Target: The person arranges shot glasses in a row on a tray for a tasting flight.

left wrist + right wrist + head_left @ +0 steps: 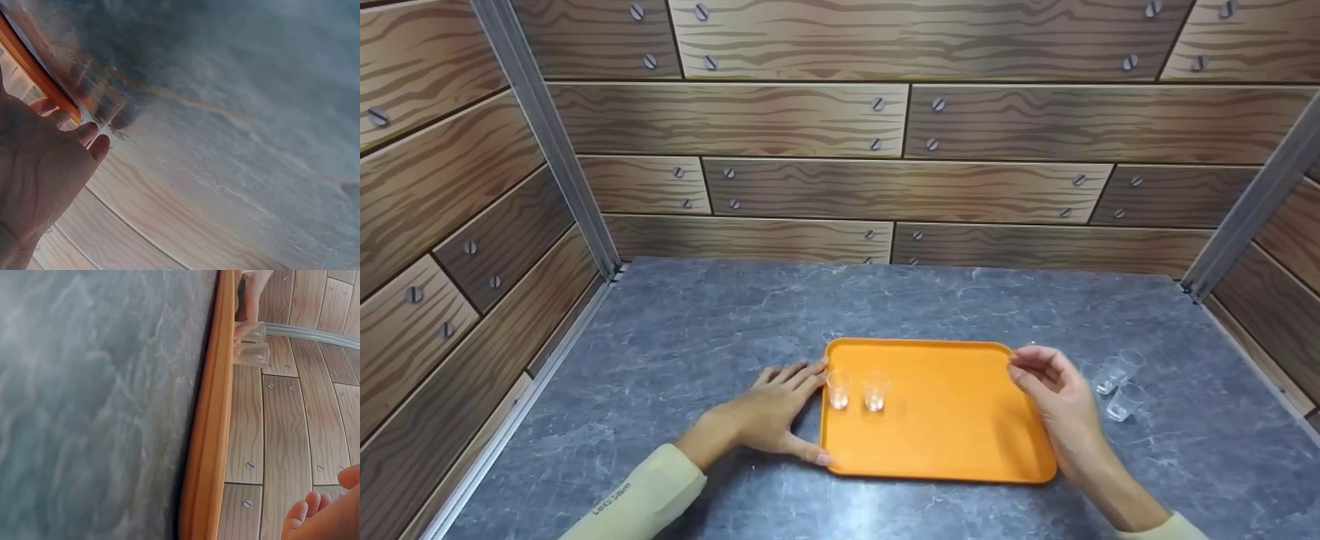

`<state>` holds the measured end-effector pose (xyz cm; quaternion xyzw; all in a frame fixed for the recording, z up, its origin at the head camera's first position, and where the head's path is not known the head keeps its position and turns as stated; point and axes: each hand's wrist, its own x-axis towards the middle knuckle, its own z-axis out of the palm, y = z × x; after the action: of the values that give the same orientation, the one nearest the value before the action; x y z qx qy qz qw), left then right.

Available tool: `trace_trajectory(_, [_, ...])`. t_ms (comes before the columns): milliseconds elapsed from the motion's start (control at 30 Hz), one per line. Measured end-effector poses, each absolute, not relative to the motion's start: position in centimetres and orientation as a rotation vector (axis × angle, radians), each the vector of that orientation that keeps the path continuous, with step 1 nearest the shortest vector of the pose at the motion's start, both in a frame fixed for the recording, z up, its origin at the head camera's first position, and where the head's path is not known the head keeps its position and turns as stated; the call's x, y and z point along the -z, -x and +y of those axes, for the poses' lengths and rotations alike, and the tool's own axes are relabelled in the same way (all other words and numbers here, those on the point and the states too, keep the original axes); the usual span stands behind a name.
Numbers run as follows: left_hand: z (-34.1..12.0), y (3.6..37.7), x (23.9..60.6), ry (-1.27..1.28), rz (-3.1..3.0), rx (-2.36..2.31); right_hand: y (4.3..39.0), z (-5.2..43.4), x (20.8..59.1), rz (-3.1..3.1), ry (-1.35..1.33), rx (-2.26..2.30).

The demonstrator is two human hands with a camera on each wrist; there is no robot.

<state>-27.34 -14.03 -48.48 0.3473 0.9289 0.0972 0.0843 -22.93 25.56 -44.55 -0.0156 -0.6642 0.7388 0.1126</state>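
Flat orange plastic tray (952,435) with rounded corners, lying on grey marbled tabletop (697,337) at 6 o'clock. Two small clear plastic shot cups, (838,390) and (875,391), upright side by side on tray near its 9 o'clock edge, close but apparently not touching. Left hand (776,412) at tray's 9 o'clock rim, fingers straight and spread, tips at far-left corner, thumb against near-left edge; pressing, not clasping. Right hand (1054,394) at 3 o'clock rim near far corner, fingers loosely bent toward thumb; cannot tell whether pinching rim or merely hovering, nothing visibly held. Three more clear cups (1119,382) lying in loose cluster on table at 3 o'clock, beyond right hand, at least one tipped over.

Risks, as judgement: uneven push or lift from one side, tilting tray and toppling light upright cups; right wrist swinging outward, knocking loose cups toward table's edge.
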Motion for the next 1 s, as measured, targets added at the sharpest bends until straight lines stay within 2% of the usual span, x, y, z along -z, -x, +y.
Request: trace_trajectory(1000, [-14.0,27.3,48.5,-1.042,2.764,-0.322,22.1,32.0,44.3,-1.777,0.143,-2.096])
